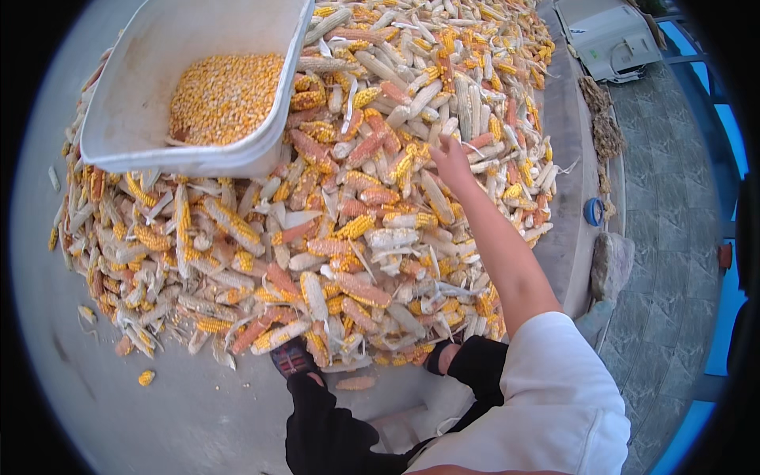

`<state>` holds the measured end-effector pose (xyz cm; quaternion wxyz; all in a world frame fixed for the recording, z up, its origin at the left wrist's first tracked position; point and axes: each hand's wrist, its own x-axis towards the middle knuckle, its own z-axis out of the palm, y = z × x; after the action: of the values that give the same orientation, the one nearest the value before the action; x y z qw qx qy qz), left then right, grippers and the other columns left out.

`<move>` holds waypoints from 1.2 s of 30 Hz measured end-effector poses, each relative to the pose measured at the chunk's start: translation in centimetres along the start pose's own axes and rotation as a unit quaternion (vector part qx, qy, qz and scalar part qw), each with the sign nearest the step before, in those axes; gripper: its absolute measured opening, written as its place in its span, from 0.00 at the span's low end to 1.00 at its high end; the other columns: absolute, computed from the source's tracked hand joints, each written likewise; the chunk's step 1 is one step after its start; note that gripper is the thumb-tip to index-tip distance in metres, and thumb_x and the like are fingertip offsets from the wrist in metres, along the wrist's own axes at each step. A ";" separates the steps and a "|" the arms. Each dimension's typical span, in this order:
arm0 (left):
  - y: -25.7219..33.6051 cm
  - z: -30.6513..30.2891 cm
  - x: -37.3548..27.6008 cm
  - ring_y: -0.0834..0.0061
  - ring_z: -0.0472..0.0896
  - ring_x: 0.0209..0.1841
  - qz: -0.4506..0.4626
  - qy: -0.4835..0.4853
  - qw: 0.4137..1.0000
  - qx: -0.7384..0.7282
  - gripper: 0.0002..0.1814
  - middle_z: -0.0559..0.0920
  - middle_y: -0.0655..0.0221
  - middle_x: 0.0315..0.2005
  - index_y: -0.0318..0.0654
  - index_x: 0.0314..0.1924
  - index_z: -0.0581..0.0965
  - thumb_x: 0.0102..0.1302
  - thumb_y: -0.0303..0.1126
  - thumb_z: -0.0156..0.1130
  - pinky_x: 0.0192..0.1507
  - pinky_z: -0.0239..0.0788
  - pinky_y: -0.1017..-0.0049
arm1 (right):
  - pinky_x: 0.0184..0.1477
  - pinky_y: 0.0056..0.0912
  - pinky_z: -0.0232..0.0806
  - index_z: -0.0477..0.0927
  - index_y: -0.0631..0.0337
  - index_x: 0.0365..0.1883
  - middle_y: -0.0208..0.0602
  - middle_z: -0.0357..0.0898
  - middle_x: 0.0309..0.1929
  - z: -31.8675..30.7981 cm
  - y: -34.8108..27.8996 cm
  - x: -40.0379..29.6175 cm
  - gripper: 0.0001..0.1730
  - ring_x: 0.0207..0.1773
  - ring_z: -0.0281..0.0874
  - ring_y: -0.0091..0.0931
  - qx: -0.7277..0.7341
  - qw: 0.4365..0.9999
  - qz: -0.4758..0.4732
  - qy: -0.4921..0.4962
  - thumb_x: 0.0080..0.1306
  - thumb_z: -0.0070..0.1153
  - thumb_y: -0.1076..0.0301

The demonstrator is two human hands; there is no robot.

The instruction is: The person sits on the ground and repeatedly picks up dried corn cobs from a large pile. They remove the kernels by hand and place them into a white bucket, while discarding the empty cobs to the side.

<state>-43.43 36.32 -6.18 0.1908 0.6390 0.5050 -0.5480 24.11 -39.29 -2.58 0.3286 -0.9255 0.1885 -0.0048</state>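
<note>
My right hand (pixel 452 159) reaches over a large heap of corn cobs (pixel 356 261). Thumb and a finger look apart, close to a partly shelled yellow cob (pixel 409 161); some of the fingers are hidden. My left hand is out of view. In front of me, to the left, a white plastic tub (pixel 219 159) rests on the heap. Loose yellow corn kernels (pixel 228 98) lie inside it. Many cobs are stripped to pale or reddish cores, while others keep rows of kernels. Dry husk (pixel 294 215) is scattered among them.
My sandalled feet (pixel 292 357) are at the heap's near edge. A stray cob piece (pixel 146 377) lies on the concrete floor (pixel 148 421). Along the right, beyond a raised edge, are a blue bowl (pixel 594 212), a large stone (pixel 611 264), a white appliance (pixel 614 41) and grey tiles (pixel 665 249).
</note>
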 end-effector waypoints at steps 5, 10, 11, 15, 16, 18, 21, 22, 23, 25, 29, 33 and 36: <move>4.0 -1.5 0.1 0.76 0.75 0.32 0.059 0.008 0.972 -0.226 0.20 0.78 0.68 0.29 0.35 0.48 0.73 0.58 0.38 0.58 0.32 0.67 0.74 | 0.62 0.37 0.58 0.49 0.68 0.67 0.62 0.59 0.61 4.8 -8.3 5.7 0.53 0.64 0.61 0.44 0.123 0.986 0.109 0.002 0.52 0.63 0.50; 31.7 -2.1 -12.8 0.76 0.76 0.40 0.335 -0.025 0.890 -0.310 0.20 0.77 0.66 0.41 0.35 0.52 0.71 0.62 0.36 0.55 0.39 0.67 0.77 | 0.60 0.40 0.60 0.61 0.69 0.61 0.59 0.61 0.59 7.7 -6.0 8.0 0.47 0.60 0.64 0.43 -0.016 0.996 0.083 0.032 0.50 0.64 0.49; 34.9 -1.9 -14.5 0.74 0.77 0.43 0.377 -0.055 0.872 -0.307 0.20 0.77 0.65 0.44 0.35 0.53 0.70 0.63 0.35 0.55 0.43 0.67 0.75 | 0.59 0.41 0.60 0.64 0.69 0.60 0.59 0.61 0.58 7.4 -5.1 8.1 0.45 0.59 0.65 0.43 -0.003 0.996 0.078 0.032 0.50 0.64 0.49; 42.2 0.7 -18.0 0.71 0.77 0.46 0.498 -0.093 0.813 -0.287 0.20 0.77 0.62 0.45 0.32 0.53 0.70 0.62 0.32 0.55 0.49 0.67 0.72 | 0.36 0.35 0.70 0.75 0.64 0.45 0.34 0.76 0.39 3.4 -2.5 6.5 0.26 0.36 0.76 0.31 0.270 0.961 0.033 0.050 0.53 0.63 0.56; 43.2 0.8 -19.3 0.70 0.76 0.48 0.511 -0.109 0.801 -0.291 0.20 0.77 0.61 0.46 0.32 0.52 0.71 0.62 0.32 0.55 0.51 0.67 0.71 | 0.39 0.35 0.69 0.74 0.61 0.46 0.35 0.75 0.42 2.0 -3.4 4.7 0.22 0.40 0.75 0.29 0.330 0.943 0.027 0.045 0.56 0.60 0.60; 45.6 0.8 -22.7 0.69 0.76 0.50 0.542 -0.140 0.770 -0.306 0.19 0.77 0.61 0.47 0.31 0.52 0.71 0.62 0.32 0.56 0.55 0.65 0.70 | 0.43 0.37 0.69 0.73 0.60 0.47 0.37 0.75 0.45 0.0 -3.7 0.7 0.21 0.44 0.75 0.30 0.453 0.891 0.021 0.010 0.58 0.57 0.59; 49.0 1.3 -26.5 0.69 0.74 0.52 0.590 -0.173 0.733 -0.291 0.19 0.77 0.62 0.47 0.31 0.52 0.71 0.63 0.33 0.54 0.57 0.63 0.70 | 0.52 0.43 0.67 0.73 0.57 0.49 0.44 0.72 0.54 -2.7 -4.4 -7.1 0.21 0.52 0.73 0.32 0.614 0.776 0.010 -0.146 0.60 0.50 0.56; 50.5 1.4 -27.7 0.69 0.74 0.53 0.607 -0.188 0.715 -0.291 0.20 0.77 0.62 0.47 0.31 0.53 0.71 0.63 0.34 0.53 0.57 0.62 0.70 | 0.53 0.44 0.67 0.73 0.56 0.49 0.46 0.71 0.55 -3.1 -5.0 -9.8 0.22 0.53 0.73 0.33 0.635 0.747 0.014 -0.194 0.60 0.50 0.54; 51.9 1.6 -29.3 0.68 0.74 0.53 0.637 -0.166 0.707 -0.258 0.24 0.76 0.59 0.48 0.31 0.54 0.71 0.62 0.39 0.51 0.54 0.64 0.68 | 0.55 0.45 0.66 0.73 0.55 0.49 0.49 0.69 0.57 -3.5 -5.6 -12.5 0.23 0.54 0.73 0.34 0.655 0.716 0.020 -0.239 0.59 0.50 0.52; 53.8 2.2 -31.1 0.66 0.69 0.58 0.638 -0.259 0.659 -0.303 0.31 0.73 0.59 0.54 0.34 0.60 0.65 0.62 0.46 0.53 0.59 0.59 0.66 | 0.56 0.44 0.66 0.74 0.55 0.47 0.54 0.68 0.57 -3.0 -7.0 -16.9 0.25 0.53 0.74 0.38 0.704 0.626 0.037 -0.333 0.56 0.52 0.49; 56.0 4.7 -32.4 0.64 0.71 0.54 0.553 -0.434 0.535 -0.469 0.31 0.73 0.59 0.50 0.35 0.61 0.61 0.62 0.44 0.53 0.58 0.60 0.63 | 0.56 0.46 0.65 0.74 0.57 0.44 0.56 0.66 0.59 -0.5 -7.6 -24.0 0.24 0.54 0.73 0.38 0.698 0.540 0.099 -0.459 0.57 0.52 0.49; 56.1 5.5 -28.7 0.70 0.74 0.35 0.482 -0.572 0.411 -0.520 0.24 0.73 0.68 0.30 0.36 0.53 0.67 0.61 0.42 0.55 0.46 0.68 0.63 | 0.61 0.49 0.58 0.74 0.60 0.42 0.54 0.65 0.61 0.5 -9.7 -26.7 0.25 0.61 0.66 0.39 0.620 0.658 0.148 -0.400 0.58 0.50 0.47; 54.9 4.5 -25.8 0.68 0.76 0.40 0.472 -0.649 0.359 -0.477 0.27 0.76 0.64 0.37 0.35 0.55 0.69 0.59 0.42 0.57 0.47 0.71 0.60 | 0.67 0.49 0.48 0.73 0.65 0.49 0.46 0.65 0.62 1.4 -8.6 -24.3 0.34 0.67 0.58 0.36 0.604 0.705 0.133 -0.347 0.61 0.38 0.42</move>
<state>4.04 -1.40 -1.57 0.9595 0.0214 0.0166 -0.2803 4.68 -23.75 4.35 0.8564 -0.4312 0.1388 0.2477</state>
